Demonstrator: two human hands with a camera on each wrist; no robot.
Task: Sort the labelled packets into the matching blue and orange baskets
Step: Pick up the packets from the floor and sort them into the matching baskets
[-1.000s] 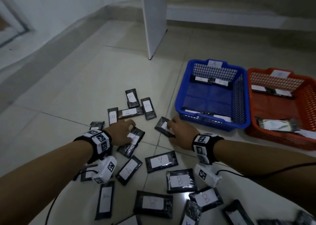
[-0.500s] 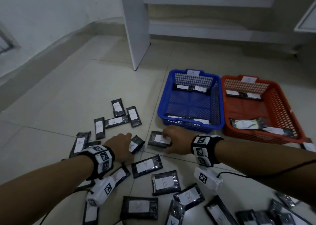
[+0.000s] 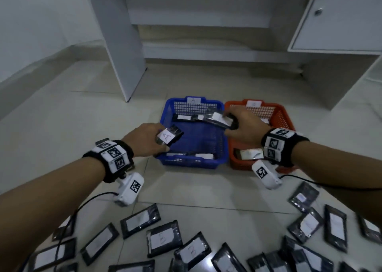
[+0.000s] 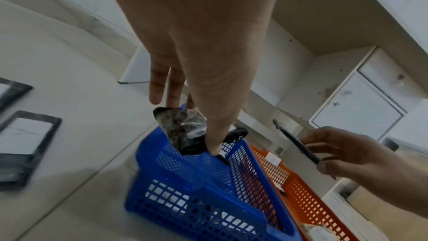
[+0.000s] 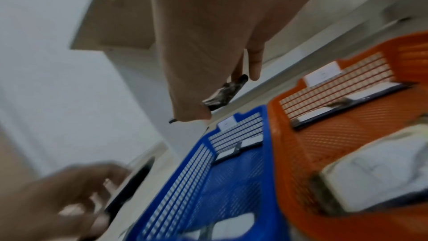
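My left hand point(image 3: 154, 139) pinches a black packet labelled A point(image 3: 168, 137) above the left rim of the blue basket point(image 3: 192, 164). In the left wrist view the thumb presses this packet point(image 4: 185, 131) against the fingers over the blue basket point(image 4: 185, 190). My right hand point(image 3: 232, 124) grips a second black packet point(image 3: 218, 118) above the back right of the blue basket, close to the orange basket point(image 3: 287, 116). Its label is too blurred to read. The right wrist view shows that packet point(image 5: 222, 94) edge-on. Both baskets hold packets, and several more packets point(image 3: 163, 238) lie on the floor near me.
A white desk panel point(image 3: 128, 54) stands on the tiles behind the blue basket, on its left. A white cabinet point(image 3: 330, 23) hangs over the back right. Cables from the wrist cameras trail across the floor among the loose packets.
Both hands have lifted their packets off the floor and carried them forward over the baskets. The view has tilted up, so the loose packets now lie at the bottom edge.
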